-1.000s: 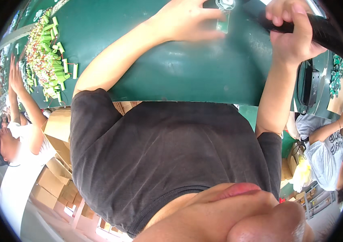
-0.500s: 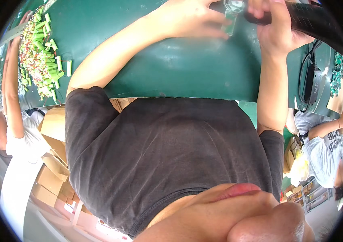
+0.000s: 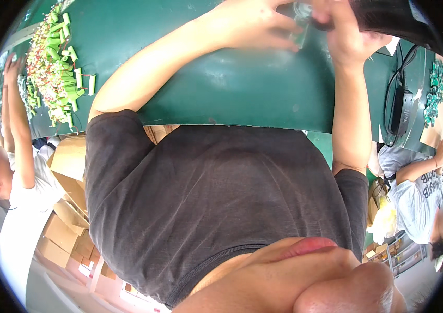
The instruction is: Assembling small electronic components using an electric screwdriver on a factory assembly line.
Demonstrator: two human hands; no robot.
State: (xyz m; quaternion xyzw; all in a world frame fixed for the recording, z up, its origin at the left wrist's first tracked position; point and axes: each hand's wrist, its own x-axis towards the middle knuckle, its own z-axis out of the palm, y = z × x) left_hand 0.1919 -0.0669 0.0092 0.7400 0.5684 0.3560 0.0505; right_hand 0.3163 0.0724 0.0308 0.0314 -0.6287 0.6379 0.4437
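Near the top of the head view, my left hand (image 3: 247,23) reaches right, its fingers curled and blurred around a small clear-and-green piece (image 3: 299,36). The piece has a round clear part at its upper end; the fingers and blur partly cover it. My right hand (image 3: 349,44) is wrapped around a long glossy black object (image 3: 383,15), whose dark rounded end comes close to the piece. The kind of this black object cannot be made out. Both hands are over the green tabletop (image 3: 232,94).
Green cylinders with red wires (image 3: 57,68) are heaped at the left. A black power adapter (image 3: 401,112) with a cable lies at the right, near small green boards (image 3: 435,96) and cardboard. Other people sit at left (image 3: 39,177) and right (image 3: 417,193). Cardboard boxes (image 3: 62,235) stand behind.
My right hand has moved a little left with the black object, closer to the small piece. The left hand stays almost in place. The co-worker's arm at left has shifted lower.
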